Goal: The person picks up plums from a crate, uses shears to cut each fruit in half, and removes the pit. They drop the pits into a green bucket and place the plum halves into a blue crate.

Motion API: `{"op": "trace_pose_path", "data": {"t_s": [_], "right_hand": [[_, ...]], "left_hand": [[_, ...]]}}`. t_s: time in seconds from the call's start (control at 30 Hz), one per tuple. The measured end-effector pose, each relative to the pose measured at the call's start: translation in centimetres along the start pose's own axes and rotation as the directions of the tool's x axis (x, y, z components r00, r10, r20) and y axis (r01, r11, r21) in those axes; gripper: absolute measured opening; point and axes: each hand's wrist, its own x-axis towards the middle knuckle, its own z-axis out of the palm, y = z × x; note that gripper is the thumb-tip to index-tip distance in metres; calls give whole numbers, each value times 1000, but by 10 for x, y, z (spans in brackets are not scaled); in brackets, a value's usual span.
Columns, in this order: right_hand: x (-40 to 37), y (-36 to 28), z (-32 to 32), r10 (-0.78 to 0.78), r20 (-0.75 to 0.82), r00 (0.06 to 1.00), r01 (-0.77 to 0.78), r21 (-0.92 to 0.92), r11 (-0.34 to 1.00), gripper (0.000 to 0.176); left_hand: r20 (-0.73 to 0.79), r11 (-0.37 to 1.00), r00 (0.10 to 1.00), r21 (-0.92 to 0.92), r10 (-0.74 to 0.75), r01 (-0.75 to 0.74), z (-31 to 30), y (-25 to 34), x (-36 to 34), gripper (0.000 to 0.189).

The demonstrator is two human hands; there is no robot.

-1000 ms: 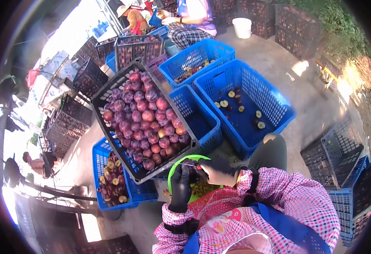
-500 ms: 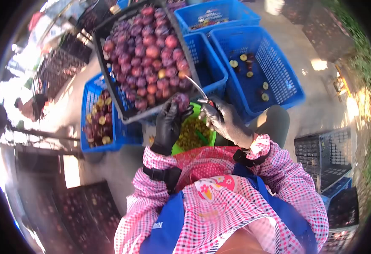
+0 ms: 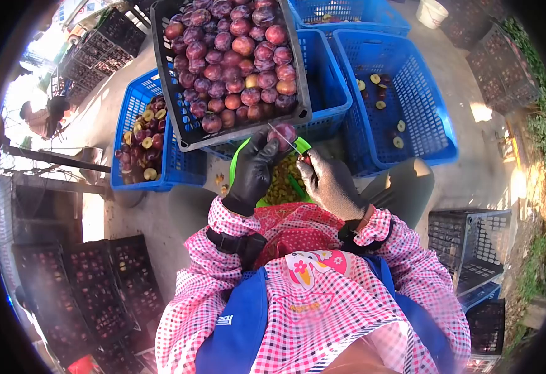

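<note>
A purple-red plum [image 3: 283, 136] is pinched in the fingers of my left hand [image 3: 251, 173], which wears a black glove. My right hand [image 3: 332, 184], also gloved, grips a knife [image 3: 290, 144] by its red handle, and the blade lies across the plum. Below both hands is a green basin [image 3: 238, 163] with yellowish cut pieces in it. Just beyond the hands stands a black crate [image 3: 306, 81] heaped with whole plums [image 3: 232, 59].
Halved plums fill part of a blue crate [image 3: 123, 128] at the left. A few lie in the blue crate [image 3: 445, 138] at the right. Another blue crate [image 3: 397, 19] and a white bucket [image 3: 432, 14] stand farther back. Stacked dark crates [image 3: 466, 246] are at the lower right.
The knife blade has come down from beside the plum onto it. The view has shifted, so the crates appear higher and slightly farther right.
</note>
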Motion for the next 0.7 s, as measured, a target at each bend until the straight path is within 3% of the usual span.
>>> {"op": "trace_pose_path", "data": {"t_s": [0.1,0.2,0.3,0.37,0.4,0.47,0.5,0.53,0.57,0.6,0.63,0.67,0.7], "right_hand": [[2,1,0,27,52,998,-26,-16,1000,19],[2,8,5,-44,34,998,45,-44,998,20],[3,7,12,34,51,998,-30,-80,996,14],[2,9,19,-107,-99,989,95,-117,989,19],[1,7,22,-108,-97,989,97,-114,989,19],[-1,4,25,22,-89,996,-26,-52,998,18],[-2,6,28,25,-89,996,-30,-53,998,18],[-4,9,31,13,-109,994,-18,-36,999,18],[-4,10,31,0,-131,991,-3,-20,1000,18],[-6,9,29,3,-132,991,-6,-23,1000,18],[-9,7,25,-50,-141,989,39,-76,996,25],[-12,4,22,-103,-147,984,84,-129,988,33],[-13,6,23,-103,-147,984,84,-129,988,33]], "left_hand": [[-27,1000,1000,1,2,-2,-1,-1,0,40],[-11,999,999,10,-36,37,4,1,-2,39],[-11,995,999,92,-38,39,10,-2,-2,39],[28,984,998,-168,-54,58,6,-8,-3,41],[24,984,998,-167,-52,56,5,-11,-2,41],[114,873,981,-448,-159,194,9,-15,1,43],[115,872,980,-449,-162,197,11,-13,0,43],[48,986,995,-140,-83,89,12,-10,-2,43],[13,982,1000,190,17,-19,16,-4,-2,44],[16,982,1000,188,14,-17,20,2,-2,44],[76,805,966,539,247,-249,23,7,-2,44],[215,459,879,785,426,-415,26,11,-2,45],[243,485,864,745,441,-457,27,14,-1,49]]}}
